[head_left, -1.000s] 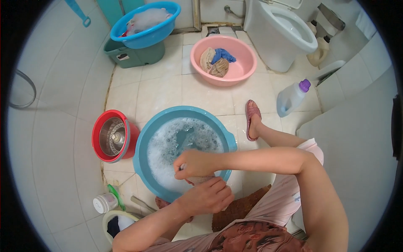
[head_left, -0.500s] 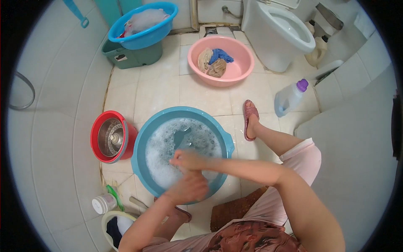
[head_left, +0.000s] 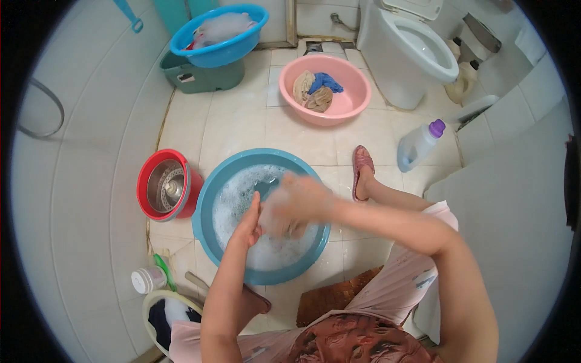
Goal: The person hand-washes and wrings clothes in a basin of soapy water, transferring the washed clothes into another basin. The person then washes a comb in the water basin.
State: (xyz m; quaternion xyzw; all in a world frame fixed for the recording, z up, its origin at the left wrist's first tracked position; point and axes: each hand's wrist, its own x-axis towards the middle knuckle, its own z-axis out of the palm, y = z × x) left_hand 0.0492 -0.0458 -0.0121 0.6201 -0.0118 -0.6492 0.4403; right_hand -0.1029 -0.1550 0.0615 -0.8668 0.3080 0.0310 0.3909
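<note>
A teal basin of soapy water stands on the tiled floor in front of me. Both my hands are over it, pressed together on a wet, soapy piece of cloth. My left hand grips the cloth from the left side. My right hand is blurred and covered in foam, closed over the same cloth from the right. Most of the cloth is hidden between the hands.
A red bucket with a metal spinner stands left of the basin. A pink basin with several garments sits farther back, a blue basin on a green box behind. A detergent bottle, toilet and small white jar are nearby.
My hands have moved from the basin's near rim toward its middle, and the right hand is now blurred with foam on it as it rubs the cloth.
</note>
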